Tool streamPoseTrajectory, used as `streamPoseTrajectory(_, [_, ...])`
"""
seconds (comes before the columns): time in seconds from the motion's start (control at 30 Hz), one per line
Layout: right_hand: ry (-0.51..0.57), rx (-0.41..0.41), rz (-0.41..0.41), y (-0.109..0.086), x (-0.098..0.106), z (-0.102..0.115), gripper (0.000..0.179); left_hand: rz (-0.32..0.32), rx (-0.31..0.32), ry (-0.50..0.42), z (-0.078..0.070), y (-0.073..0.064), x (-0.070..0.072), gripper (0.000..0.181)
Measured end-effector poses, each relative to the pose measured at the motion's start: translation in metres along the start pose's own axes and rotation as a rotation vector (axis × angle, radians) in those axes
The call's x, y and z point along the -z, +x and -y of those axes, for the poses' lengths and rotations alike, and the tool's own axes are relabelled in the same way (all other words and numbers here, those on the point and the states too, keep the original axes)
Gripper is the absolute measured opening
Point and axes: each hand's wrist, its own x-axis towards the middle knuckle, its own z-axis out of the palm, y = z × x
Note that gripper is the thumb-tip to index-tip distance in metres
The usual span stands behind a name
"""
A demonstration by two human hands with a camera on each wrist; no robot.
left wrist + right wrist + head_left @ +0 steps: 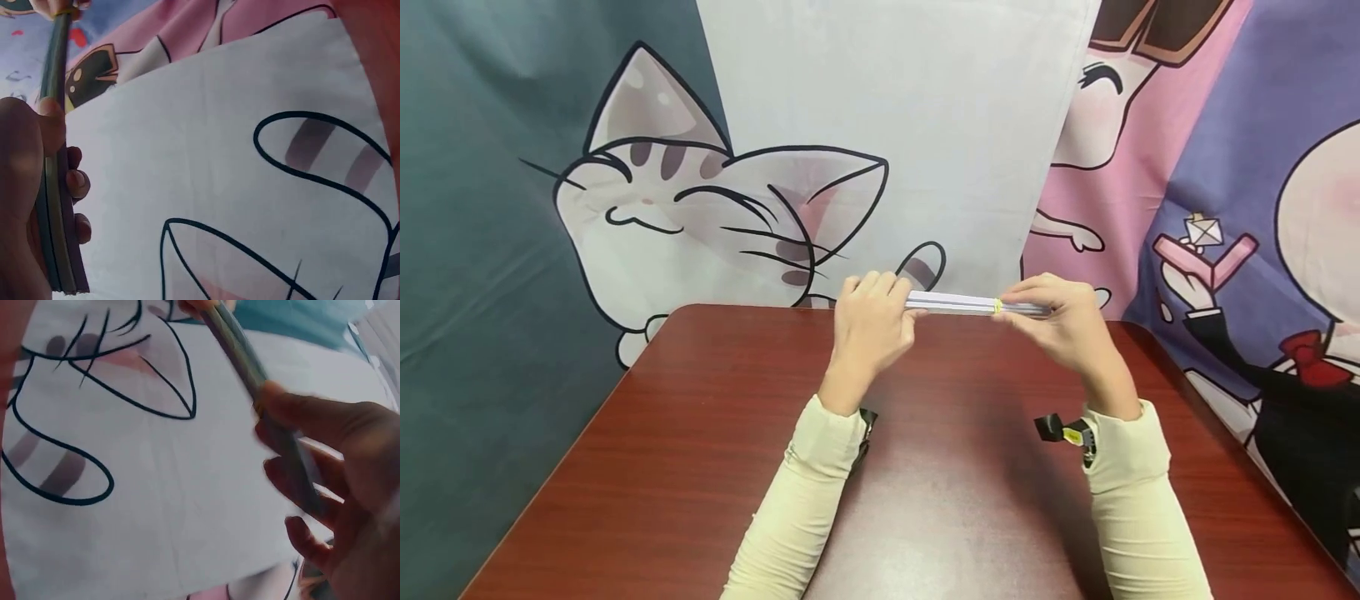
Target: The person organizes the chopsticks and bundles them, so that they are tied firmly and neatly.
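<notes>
A bundle of long, thin, pale sticks (951,302) is held level above the far edge of the table, with a yellow band (997,306) round it right of the middle. My left hand (872,325) grips the left part, its fingers wrapped over it. In the left wrist view, the sticks (60,231) lie side by side between thumb and fingers, their ends sticking out below the hand. My right hand (1063,321) pinches the bundle at the band. The right wrist view shows the right thumb on one side of the sticks (234,347) and fingertips on the other.
The reddish-brown table (730,433) spreads below both arms. A cloth backdrop (880,92) with a cartoon cat and other figures hangs close behind its far edge. Dark wrist cameras (1070,433) are strapped at the cream sleeves.
</notes>
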Motion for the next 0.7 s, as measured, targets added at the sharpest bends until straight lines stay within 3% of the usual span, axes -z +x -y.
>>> streamPoseTrajectory(0.13, [-0.095, 0.079, 0.009, 0.006, -0.007, 0.007, 0.025, -0.006, -0.009, -0.014, -0.004, 0.001, 0.002, 0.029])
streamPoseTrajectory(0.37, [0.011, -0.010, 0.012, 0.004, 0.007, 0.010, 0.031, 0.003, 0.015, -0.025, -0.002, 0.002, 0.007, 0.029])
streamPoseTrajectory(0.57, [-0.150, 0.132, -0.007, 0.010, -0.003, 0.017, 0.026, -0.011, 0.008, -0.007, -0.007, 0.005, 0.011, 0.029])
streamPoseTrajectory(0.7, [-0.112, 0.109, 0.010, 0.010, 0.005, 0.020, 0.030, -0.013, 0.011, -0.010, -0.009, 0.006, 0.014, 0.031])
